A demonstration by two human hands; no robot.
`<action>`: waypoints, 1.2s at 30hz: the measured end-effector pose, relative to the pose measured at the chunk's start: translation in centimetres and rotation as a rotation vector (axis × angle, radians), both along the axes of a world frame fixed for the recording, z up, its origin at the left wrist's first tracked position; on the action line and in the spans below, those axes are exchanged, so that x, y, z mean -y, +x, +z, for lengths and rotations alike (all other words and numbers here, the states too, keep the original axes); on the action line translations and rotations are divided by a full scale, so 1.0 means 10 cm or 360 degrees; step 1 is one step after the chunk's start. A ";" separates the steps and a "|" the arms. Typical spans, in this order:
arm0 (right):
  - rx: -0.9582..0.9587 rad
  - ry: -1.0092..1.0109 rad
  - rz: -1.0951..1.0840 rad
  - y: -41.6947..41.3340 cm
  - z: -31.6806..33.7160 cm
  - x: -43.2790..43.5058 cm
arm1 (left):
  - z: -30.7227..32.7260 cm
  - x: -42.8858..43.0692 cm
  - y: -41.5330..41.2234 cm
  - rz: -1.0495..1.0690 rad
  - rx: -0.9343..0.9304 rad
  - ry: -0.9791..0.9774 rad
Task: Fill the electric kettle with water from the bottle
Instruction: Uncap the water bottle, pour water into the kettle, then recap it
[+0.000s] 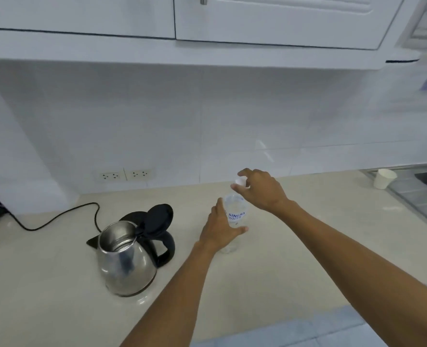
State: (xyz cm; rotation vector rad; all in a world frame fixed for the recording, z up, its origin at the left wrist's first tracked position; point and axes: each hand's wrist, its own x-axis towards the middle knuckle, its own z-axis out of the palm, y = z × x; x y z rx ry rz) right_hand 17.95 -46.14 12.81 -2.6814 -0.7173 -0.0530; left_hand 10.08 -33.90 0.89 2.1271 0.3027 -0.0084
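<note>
On the worktop (307, 246), the clear bottle (235, 216) stands upright right of the open-lidded kettle (129, 256); left hand (220, 231) wraps its body, right hand (260, 189) pinches the white cap (241, 182) on top.

White cabinets (257, 18), beige countertop (44, 284) (tiled wall (207, 116))

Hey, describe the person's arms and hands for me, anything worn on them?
Both forearms are bare as far as the frame shows, with no sleeves in view. The left hand and right hand wear no gloves, and no watch, bracelet or rings are visible.
</note>
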 end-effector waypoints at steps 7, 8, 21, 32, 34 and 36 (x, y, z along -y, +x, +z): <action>0.0339 -0.0232 0.0087 0.24 -0.19 -0.07 | -0.35 0.03 0.33 0.0329 -0.0031 -0.0342; 0.0389 -0.0279 0.0076 0.24 -0.18 -0.07 | -0.38 0.04 0.34 0.0334 -0.0020 -0.0387; 0.0678 -0.0265 0.0469 0.04 0.29 0.05 | -0.11 0.13 0.22 0.0293 0.0329 -0.0412; 0.0392 -0.0325 0.0591 -1.00 1.02 -0.20 | 0.45 -0.37 -1.01 0.0200 0.0398 -0.0530; 0.0506 -0.0349 0.0399 -1.28 1.10 -0.37 | 0.51 -0.50 -1.29 0.0192 0.0421 -0.0515; 0.0523 -0.0372 0.0314 -1.54 1.14 -0.56 | 0.57 -0.62 -1.58 0.0174 0.0421 -0.0482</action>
